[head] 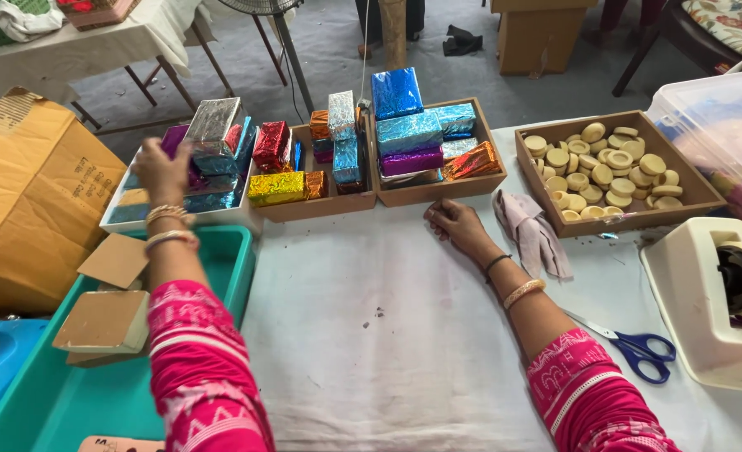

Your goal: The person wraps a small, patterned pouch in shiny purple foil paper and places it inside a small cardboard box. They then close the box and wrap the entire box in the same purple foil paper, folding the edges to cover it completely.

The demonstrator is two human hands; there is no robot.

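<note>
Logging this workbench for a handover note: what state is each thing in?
Left hand: reaching into the white tray of foil-wrapped boxes.
Right hand: loosely closed, resting on the table cloth.
Scissors: closed, lying flat.
Wooden tray: full of round discs.

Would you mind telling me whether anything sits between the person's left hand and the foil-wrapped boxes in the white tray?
Nothing visible does. The left hand is already in over the white tray, right against the purple foil-wrapped box, beside the silver foil-wrapped box.
</note>
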